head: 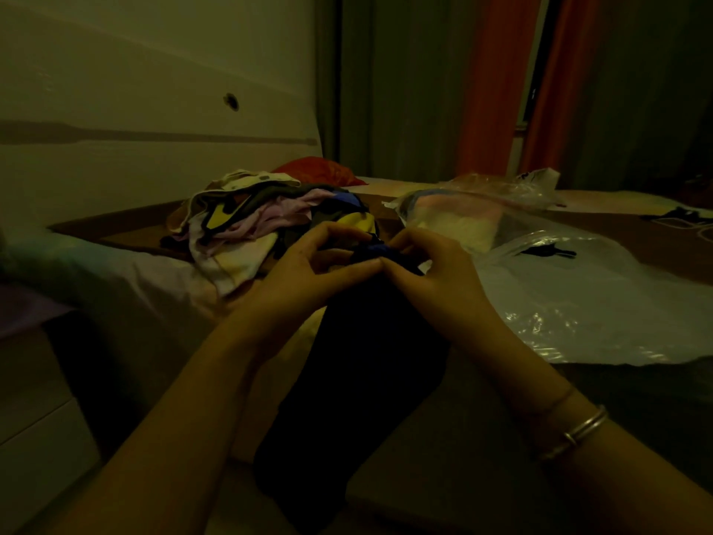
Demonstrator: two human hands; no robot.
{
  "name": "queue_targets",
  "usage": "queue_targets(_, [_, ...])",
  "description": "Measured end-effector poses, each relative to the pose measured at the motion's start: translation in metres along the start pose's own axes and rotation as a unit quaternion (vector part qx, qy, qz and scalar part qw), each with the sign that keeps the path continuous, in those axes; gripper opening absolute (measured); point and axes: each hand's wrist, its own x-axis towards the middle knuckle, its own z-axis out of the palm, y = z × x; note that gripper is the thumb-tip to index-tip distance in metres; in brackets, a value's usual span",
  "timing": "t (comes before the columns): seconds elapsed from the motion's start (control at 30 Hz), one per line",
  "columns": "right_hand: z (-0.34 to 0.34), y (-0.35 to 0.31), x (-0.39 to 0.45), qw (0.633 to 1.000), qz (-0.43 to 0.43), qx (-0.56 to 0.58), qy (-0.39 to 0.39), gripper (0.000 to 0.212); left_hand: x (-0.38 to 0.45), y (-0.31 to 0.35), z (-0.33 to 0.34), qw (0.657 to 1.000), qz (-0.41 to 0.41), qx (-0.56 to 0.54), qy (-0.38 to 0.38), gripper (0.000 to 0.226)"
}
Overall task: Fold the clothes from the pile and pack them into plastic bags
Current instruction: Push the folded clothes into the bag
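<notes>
We've got both hands up together in front of us, the left hand [308, 264] and the right hand [420, 264] touching at the fingertips, each pinching the top edge of a dark garment [359, 380] that hangs down between our forearms. A bit of blue fabric bunches right at the pinch. The light is dim, so we can't tell what kind of garment it is or where its seams run.

To fold it well, we judge the thing to do is slide the two pinches apart along that top edge until the cloth hangs flat, then lay it down and bring the sides in. Keeping the grips level should stop it twisting.

Now, room to work. Just beyond the left hand sits the pile of clothes [247, 222], a loose heap of pale, pink and yellow pieces, close enough that a wide sweep could drag it. Beyond the right hand lies a filled plastic bag [455, 218], and to the right of that hand an empty plastic bag [578, 295] is spread flat on the bed [636, 233], its crinkled near edge close to our right forearm. The open room is below and towards us, under the hanging cloth, and probably the best spot to lay it out. On the left the bed drops away at its edge, so we'd keep the fold well in.
</notes>
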Motion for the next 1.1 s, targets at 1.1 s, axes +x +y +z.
queue_targets(1.1, [-0.035, 0.029, -0.011, 0.989, -0.038, -0.145, -0.017, 0.032, 0.01, -0.007, -0.042, 0.993, 0.031, -0.027, 0.112, 0.012])
